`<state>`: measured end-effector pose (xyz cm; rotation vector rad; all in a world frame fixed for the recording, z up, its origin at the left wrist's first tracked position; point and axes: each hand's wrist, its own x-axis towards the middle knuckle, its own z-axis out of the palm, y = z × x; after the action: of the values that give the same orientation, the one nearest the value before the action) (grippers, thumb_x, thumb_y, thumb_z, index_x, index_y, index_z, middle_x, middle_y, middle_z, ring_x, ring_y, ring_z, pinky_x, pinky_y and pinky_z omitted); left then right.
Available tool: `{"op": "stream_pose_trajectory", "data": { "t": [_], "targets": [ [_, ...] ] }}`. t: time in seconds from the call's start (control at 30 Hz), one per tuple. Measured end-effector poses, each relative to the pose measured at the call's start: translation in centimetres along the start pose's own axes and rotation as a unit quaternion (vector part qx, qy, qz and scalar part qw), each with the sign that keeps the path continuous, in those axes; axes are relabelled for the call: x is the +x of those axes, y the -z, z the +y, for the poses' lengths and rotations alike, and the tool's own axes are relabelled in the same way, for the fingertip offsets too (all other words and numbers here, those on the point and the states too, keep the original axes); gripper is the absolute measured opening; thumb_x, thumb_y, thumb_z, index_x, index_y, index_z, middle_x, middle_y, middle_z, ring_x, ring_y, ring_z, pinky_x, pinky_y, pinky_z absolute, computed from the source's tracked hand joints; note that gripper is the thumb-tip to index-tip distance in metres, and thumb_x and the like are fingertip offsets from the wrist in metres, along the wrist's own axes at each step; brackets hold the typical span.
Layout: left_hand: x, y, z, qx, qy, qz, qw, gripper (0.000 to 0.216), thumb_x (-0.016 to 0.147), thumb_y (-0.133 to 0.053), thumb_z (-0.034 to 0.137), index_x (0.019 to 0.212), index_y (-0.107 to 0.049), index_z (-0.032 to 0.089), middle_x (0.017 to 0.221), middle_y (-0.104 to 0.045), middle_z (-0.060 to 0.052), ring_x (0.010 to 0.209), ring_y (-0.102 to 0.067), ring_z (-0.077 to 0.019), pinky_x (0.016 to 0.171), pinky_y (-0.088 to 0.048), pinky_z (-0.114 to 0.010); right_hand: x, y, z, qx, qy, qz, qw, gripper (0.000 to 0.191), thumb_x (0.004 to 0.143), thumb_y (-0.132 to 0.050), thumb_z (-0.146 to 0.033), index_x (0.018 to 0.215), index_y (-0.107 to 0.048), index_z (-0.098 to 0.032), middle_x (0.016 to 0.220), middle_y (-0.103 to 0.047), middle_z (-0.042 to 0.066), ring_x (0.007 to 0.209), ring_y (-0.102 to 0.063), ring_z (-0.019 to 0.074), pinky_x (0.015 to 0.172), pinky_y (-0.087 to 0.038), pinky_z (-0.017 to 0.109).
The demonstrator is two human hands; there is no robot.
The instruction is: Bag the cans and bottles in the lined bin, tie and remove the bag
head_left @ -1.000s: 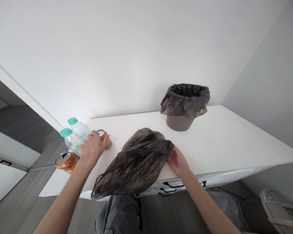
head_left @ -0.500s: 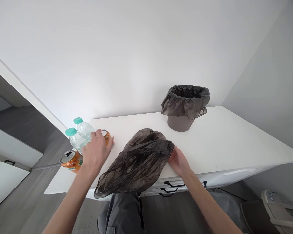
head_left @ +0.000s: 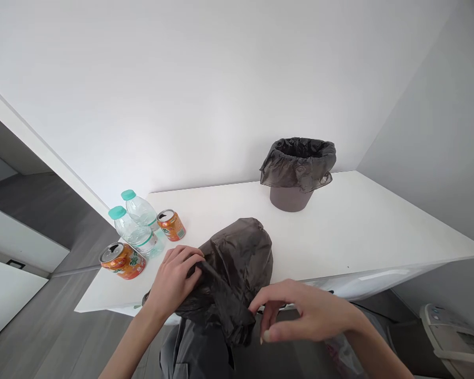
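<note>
A thin dark plastic garbage bag (head_left: 243, 255) lies bunched at the front edge of the white table, part of it hanging over my lap. My left hand (head_left: 179, 276) is closed on the bag's left side, a fold pinched between thumb and fingers. At the bag's lower right end is my right hand (head_left: 300, 310), thumb and fingers apart; its index fingertip touches or nearly touches the plastic. Left of the bag stand an orange soda can (head_left: 173, 227), a second orange can (head_left: 123, 261) and two clear plastic bottles with teal caps, one bottle (head_left: 136, 234) nearer than the other bottle (head_left: 140, 210).
A brown bin (head_left: 290, 199) lined with a dark bag stands at the back right of the white table (head_left: 359, 226), near the wall. Below the right side of the table sits a beige appliance (head_left: 454, 337). A doorway opens at the left.
My left hand has moved from the far can to the bag. My right hand has let go of the bag's right end and come nearer. The bag is more bunched and pulled toward me.
</note>
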<state>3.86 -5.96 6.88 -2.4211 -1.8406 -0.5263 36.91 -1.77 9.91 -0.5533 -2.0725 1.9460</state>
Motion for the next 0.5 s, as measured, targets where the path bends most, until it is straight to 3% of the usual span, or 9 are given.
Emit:
{"op": "stream_pose_trajectory", "data": {
  "t": [0.07,0.17,0.27,0.33,0.4,0.5],
  "targets": [
    [-0.9,0.6,-0.2,-0.031,0.005,0.038,0.999,0.018,0.096,-0.054,0.019,0.099,-0.070,0.025,0.115,-0.073,-0.004,0.113,-0.062,-0.0242,0.100,-0.047,-0.043,-0.1,1.3,0.3,-0.012,0.025,0.030,0.999,0.037,0.088,-0.076,-0.050,0.114,-0.072,-0.025,0.099,-0.077,0.006,0.092,-0.072,0.0237,0.084,-0.056,0.036],
    [-2.6,2.1,-0.4,-0.097,0.023,0.085,0.991,0.020,0.096,-0.050,0.016,0.092,-0.068,0.023,0.120,-0.073,-0.005,0.119,-0.061,-0.0230,0.103,-0.048,-0.041,1.6,4.0,3.2,-0.006,0.068,0.228,0.971,0.038,0.094,-0.065,-0.057,0.111,-0.070,-0.023,0.109,-0.075,0.010,0.095,-0.071,0.0239,0.086,-0.057,0.038],
    [-4.6,3.5,-0.8,-0.133,0.032,0.094,0.986,0.024,0.095,-0.047,0.013,0.085,-0.066,0.023,0.126,-0.072,-0.004,0.128,-0.059,-0.0235,0.108,-0.047,-0.042,4.6,6.5,7.0,-0.036,0.018,0.399,0.916,0.043,0.095,-0.060,-0.061,0.115,-0.066,-0.023,0.123,-0.070,0.012,0.101,-0.070,0.0239,0.085,-0.059,0.038],
    [-6.1,4.0,-1.2,-0.130,0.034,0.085,0.987,0.027,0.094,-0.045,0.012,0.083,-0.067,0.024,0.129,-0.072,-0.002,0.134,-0.055,-0.0236,0.113,-0.045,-0.043,6.6,7.5,8.9,-0.072,-0.031,0.396,0.915,0.049,0.093,-0.062,-0.061,0.127,-0.063,-0.025,0.135,-0.065,0.012,0.109,-0.069,0.0247,0.085,-0.059,0.037],
    [-7.7,3.9,-1.7,-0.117,0.041,0.071,0.990,0.031,0.092,-0.043,0.011,0.084,-0.069,0.026,0.131,-0.072,0.000,0.140,-0.051,-0.0235,0.117,-0.041,-0.045,8.3,7.8,9.8,-0.098,-0.063,0.340,0.933,0.058,0.092,-0.065,-0.060,0.139,-0.056,-0.028,0.141,-0.062,0.011,0.113,-0.067,0.0241,0.086,-0.059,0.036],
    [-9.9,3.6,-2.5,-0.091,0.056,0.036,0.994,0.039,0.089,-0.040,0.008,0.089,-0.073,0.029,0.131,-0.073,0.002,0.143,-0.048,-0.0247,0.118,-0.039,-0.050,10.0,7.5,8.8,-0.155,-0.088,0.254,0.951,0.066,0.085,-0.075,-0.053,0.143,-0.054,-0.028,0.129,-0.067,0.010,0.109,-0.067,0.0236,0.087,-0.055,0.036]
  ]
}}
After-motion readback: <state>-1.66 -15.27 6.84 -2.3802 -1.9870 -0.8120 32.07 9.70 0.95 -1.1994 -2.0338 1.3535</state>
